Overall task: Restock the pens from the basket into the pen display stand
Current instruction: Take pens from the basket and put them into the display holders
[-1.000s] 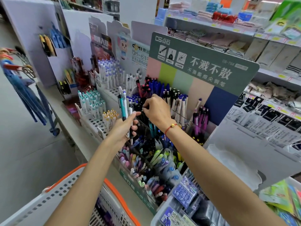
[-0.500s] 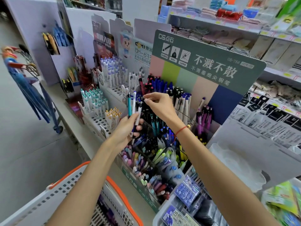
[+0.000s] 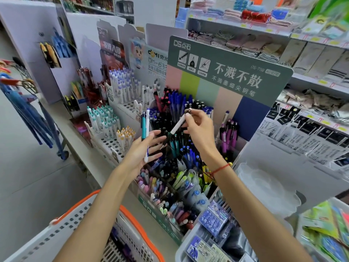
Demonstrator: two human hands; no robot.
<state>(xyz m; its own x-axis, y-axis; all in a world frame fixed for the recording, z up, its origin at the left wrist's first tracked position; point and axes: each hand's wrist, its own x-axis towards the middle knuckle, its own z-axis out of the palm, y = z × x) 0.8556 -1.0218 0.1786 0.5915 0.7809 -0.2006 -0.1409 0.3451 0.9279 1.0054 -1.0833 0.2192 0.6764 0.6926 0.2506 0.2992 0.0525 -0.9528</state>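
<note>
While the left hand (image 3: 143,152) loosely holds spare pens (image 3: 145,127), the right hand (image 3: 198,127) pinches a white pen (image 3: 177,125) near its top: light, rigid, probably slick, best gripped mid-barrel.

The pen (image 3: 177,125) pinched in my right hand (image 3: 198,129) has a smooth white plastic barrel with a dark tip; the two pens (image 3: 145,127) held in my left hand (image 3: 143,154) look like glossy plastic, one teal, one white. The display stand (image 3: 229,72) carries a matt printed card header over clear plastic compartments. My basket (image 3: 75,222) is pale perforated plastic with a smooth orange rim. A red cord bracelet (image 3: 220,169) circles my right wrist. Folded cloth towels (image 3: 245,44) fill the shelf behind.
</note>
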